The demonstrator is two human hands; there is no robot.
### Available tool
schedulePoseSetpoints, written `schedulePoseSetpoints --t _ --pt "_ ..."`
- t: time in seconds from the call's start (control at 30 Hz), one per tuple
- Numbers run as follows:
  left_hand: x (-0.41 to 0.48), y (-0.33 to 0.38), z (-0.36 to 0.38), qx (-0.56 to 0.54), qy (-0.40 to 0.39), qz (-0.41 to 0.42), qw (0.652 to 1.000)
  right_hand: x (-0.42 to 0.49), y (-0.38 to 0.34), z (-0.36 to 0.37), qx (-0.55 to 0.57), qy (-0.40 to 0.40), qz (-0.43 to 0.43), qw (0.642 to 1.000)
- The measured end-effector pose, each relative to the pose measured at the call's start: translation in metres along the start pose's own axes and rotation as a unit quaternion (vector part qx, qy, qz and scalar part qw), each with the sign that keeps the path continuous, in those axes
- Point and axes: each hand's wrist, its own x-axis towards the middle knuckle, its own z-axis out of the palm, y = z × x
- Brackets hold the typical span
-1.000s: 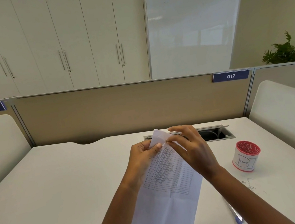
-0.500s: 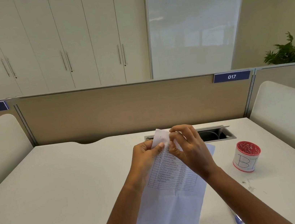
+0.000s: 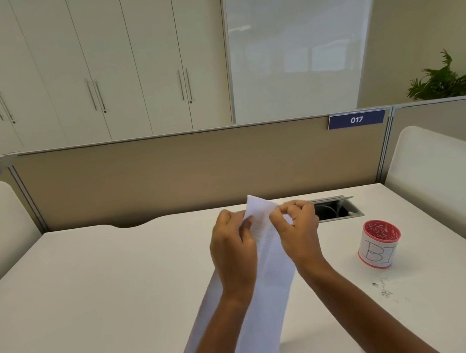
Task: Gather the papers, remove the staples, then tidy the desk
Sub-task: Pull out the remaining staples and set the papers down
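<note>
Head camera, looking down: my left hand (image 3: 233, 254) grips the papers (image 3: 272, 260) near their far edge, lifted off the desk (image 3: 93, 300). My right hand (image 3: 296, 233) pinches the far corner with curled fingertips. I judge the staple sits there, though it's too small to see. Risk now: pull too hard and that corner tears. If the staple springs free, it could land well away from the loose staples (image 3: 384, 289) by the red cup (image 3: 380, 245) on the right.

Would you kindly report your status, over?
Left hand and right hand both pinch the white printed paper sheets near the top. Small metal bits lie on the white desk by the red-and-white round pot. Nothing obstructing.
</note>
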Motion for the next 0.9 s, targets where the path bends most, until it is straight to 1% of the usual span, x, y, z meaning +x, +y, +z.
schedulePoseSetpoints --t 0.07,0.13,0.17,0.2,0.3,0.4,0.47,0.53,0.63,0.73,0.9 --pt "0.002 -0.002 0.001 0.023 0.04 0.026 0.999 0.006 0.006 -0.005 0.039 -0.042 0.062 0.996" --pt "0.005 -0.005 0.001 0.024 0.05 0.035 0.998 0.01 0.017 -0.012 0.033 -0.089 0.122 0.988" --pt "0.007 -0.006 0.0 0.022 0.052 0.036 0.998 0.012 0.027 -0.016 0.02 -0.097 0.145 0.984" --pt "0.009 -0.007 -0.001 0.019 0.056 0.032 0.998 0.014 0.039 -0.024 -0.003 -0.093 0.158 0.983" --pt "0.012 -0.009 -0.005 0.004 0.068 0.016 0.998 0.02 0.093 -0.058 -0.105 -0.05 0.176 0.978" --pt "0.014 -0.012 -0.01 -0.002 0.08 0.011 0.997 0.023 0.152 -0.103 -0.234 -0.031 0.206 0.95" --pt "0.015 -0.014 -0.012 -0.005 0.083 0.01 0.996 0.023 0.181 -0.13 -0.296 -0.017 0.234 0.926" --pt "0.015 -0.016 -0.012 -0.014 0.085 0.0 0.996 0.025 0.201 -0.15 -0.308 0.012 0.269 0.913" --pt "0.015 -0.018 -0.011 -0.026 0.085 -0.011 0.996 0.031 0.226 -0.171 -0.324 0.033 0.312 0.892" --pt "0.015 -0.02 -0.01 -0.04 0.08 -0.016 0.996 0.036 0.237 -0.18 -0.307 0.054 0.365 0.878" --pt "0.015 -0.023 -0.011 -0.071 0.067 -0.022 0.995 0.039 0.242 -0.189 -0.301 0.063 0.38 0.872"
